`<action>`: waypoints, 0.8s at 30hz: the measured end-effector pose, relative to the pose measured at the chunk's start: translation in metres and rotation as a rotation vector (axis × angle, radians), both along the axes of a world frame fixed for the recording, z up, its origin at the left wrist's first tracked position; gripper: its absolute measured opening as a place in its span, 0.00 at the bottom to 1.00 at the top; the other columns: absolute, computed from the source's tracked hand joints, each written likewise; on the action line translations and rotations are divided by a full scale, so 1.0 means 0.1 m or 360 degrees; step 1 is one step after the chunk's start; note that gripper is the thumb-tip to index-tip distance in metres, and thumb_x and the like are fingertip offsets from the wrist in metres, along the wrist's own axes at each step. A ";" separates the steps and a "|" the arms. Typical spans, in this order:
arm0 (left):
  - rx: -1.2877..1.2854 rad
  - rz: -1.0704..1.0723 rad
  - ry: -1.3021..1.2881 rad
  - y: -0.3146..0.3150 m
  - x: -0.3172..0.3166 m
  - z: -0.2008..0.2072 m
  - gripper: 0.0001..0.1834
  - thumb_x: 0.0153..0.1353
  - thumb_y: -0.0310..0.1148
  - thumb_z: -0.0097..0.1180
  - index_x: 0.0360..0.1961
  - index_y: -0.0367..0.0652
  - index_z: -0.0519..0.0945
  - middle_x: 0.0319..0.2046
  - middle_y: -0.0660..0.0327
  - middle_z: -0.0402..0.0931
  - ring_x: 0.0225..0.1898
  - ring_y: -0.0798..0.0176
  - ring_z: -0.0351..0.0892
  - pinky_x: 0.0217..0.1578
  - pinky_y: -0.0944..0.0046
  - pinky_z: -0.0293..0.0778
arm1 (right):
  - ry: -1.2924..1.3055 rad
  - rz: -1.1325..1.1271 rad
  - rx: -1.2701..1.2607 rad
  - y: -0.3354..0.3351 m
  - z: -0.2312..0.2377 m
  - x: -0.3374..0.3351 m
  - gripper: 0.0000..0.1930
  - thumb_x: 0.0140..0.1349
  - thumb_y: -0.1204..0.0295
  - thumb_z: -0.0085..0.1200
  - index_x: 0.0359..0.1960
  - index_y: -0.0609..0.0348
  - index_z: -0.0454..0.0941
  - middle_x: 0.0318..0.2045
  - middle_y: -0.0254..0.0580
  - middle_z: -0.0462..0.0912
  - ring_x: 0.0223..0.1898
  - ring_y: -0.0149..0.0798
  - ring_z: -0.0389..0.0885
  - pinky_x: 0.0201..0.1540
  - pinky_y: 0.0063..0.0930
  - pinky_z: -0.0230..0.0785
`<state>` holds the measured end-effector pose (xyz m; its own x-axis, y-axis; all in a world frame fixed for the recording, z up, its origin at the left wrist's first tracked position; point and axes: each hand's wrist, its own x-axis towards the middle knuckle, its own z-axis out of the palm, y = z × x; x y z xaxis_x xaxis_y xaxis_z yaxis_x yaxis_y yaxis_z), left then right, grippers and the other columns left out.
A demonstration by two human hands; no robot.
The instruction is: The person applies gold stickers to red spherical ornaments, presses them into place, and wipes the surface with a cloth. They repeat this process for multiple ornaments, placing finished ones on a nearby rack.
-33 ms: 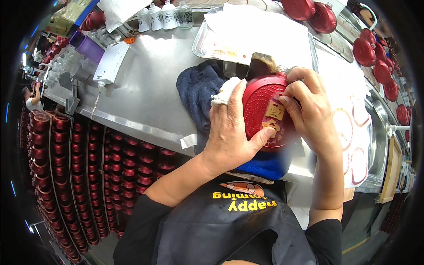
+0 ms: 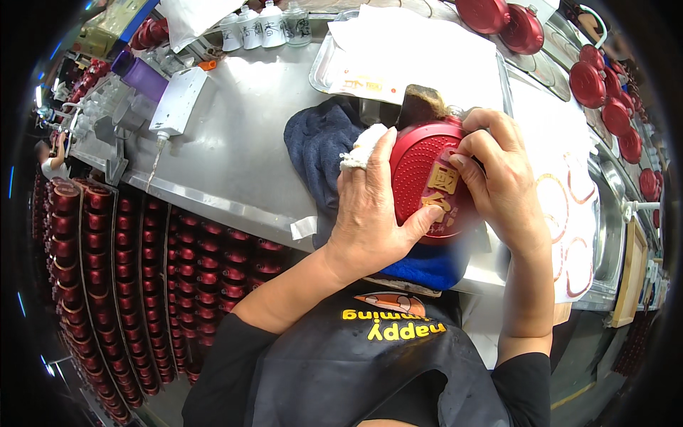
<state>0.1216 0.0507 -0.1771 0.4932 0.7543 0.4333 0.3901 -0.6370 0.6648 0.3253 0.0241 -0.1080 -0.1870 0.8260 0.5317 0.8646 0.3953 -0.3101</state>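
Observation:
A round, flat red bottle (image 2: pixel 413 160) with a dotted face lies tilted on folded cloths at the bench edge. Gold characters on a reddish decal (image 2: pixel 442 179) run down its face. My left hand (image 2: pixel 370 213) grips the bottle's left side, its thumb pressing on the lower characters. A crumpled white cloth (image 2: pixel 363 148) sits at the left fingertips. With thumb and forefinger, my right hand (image 2: pixel 498 178) pinches the decal's upper end, the other fingers curled by the bottle's neck. A dark blue towel (image 2: pixel 320 142) and a brighter blue cloth (image 2: pixel 427 267) lie around and under the bottle.
Beyond the bottle, a metal tray (image 2: pixel 324 67) holds white sheets (image 2: pixel 420 53). A dark block (image 2: pixel 421 105) stands beside the neck. White bottles (image 2: pixel 271 27), a white box (image 2: pixel 179 99) and a purple container (image 2: pixel 140 75) stand farther left. Racked red bottles (image 2: pixel 128 256) fill the lower left; a sink (image 2: pixel 610 220) is right.

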 end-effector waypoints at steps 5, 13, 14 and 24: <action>-0.0064 -0.0025 -0.0002 0.00 -0.01 0.00 0.58 0.53 0.45 0.74 0.74 0.30 0.51 0.68 0.33 0.57 0.68 0.32 0.58 0.68 0.38 0.53 | 0.0005 -0.0004 -0.0018 -0.01 -0.02 0.00 0.07 0.58 0.80 0.63 0.33 0.63 0.74 0.44 0.48 0.77 0.48 0.53 0.77 0.51 0.42 0.72; -0.0040 -0.0004 0.0033 -0.01 0.00 0.03 0.60 0.51 0.45 0.75 0.75 0.31 0.50 0.67 0.34 0.58 0.67 0.32 0.60 0.68 0.39 0.54 | 0.0001 0.0006 -0.0027 -0.01 0.01 0.01 0.09 0.55 0.80 0.65 0.33 0.62 0.75 0.45 0.47 0.77 0.49 0.52 0.77 0.53 0.41 0.71; -0.0029 -0.0006 0.0028 -0.01 0.00 0.03 0.60 0.51 0.45 0.76 0.75 0.31 0.50 0.67 0.34 0.58 0.67 0.32 0.60 0.68 0.39 0.54 | -0.0002 -0.0007 -0.0028 0.00 0.02 0.01 0.10 0.54 0.80 0.66 0.34 0.61 0.76 0.46 0.46 0.77 0.50 0.51 0.77 0.54 0.40 0.71; -0.0046 -0.0065 -0.0082 0.15 -0.01 0.13 0.48 0.61 0.51 0.68 0.70 0.31 0.60 0.63 0.37 0.65 0.63 0.37 0.66 0.64 0.43 0.60 | 0.0170 -0.0426 0.0091 -0.13 -0.09 0.10 0.13 0.67 0.75 0.59 0.53 0.65 0.79 0.53 0.54 0.76 0.56 0.55 0.76 0.60 0.44 0.69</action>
<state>0.1206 0.0661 -0.1638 0.5013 0.7466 0.4374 0.3289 -0.6319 0.7017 0.3351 0.0107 -0.1174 0.0929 0.8066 0.5838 0.9043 0.1771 -0.3885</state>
